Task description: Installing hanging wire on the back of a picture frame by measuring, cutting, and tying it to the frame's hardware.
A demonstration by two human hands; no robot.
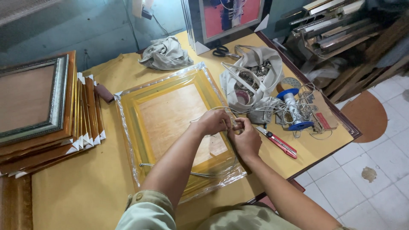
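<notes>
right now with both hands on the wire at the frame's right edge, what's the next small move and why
Probably pull the wire snug with the left hand while the right hand pinches it: it sags in a loose loop across the frame.

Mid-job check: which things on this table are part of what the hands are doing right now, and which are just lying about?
In use:
left hand and right hand, pinching the wire
plastic-wrapped yellow frame
blue wire spool

Lying about:
red utility knife
scissors
cloth bag
crumpled rag
stacked frames
</notes>
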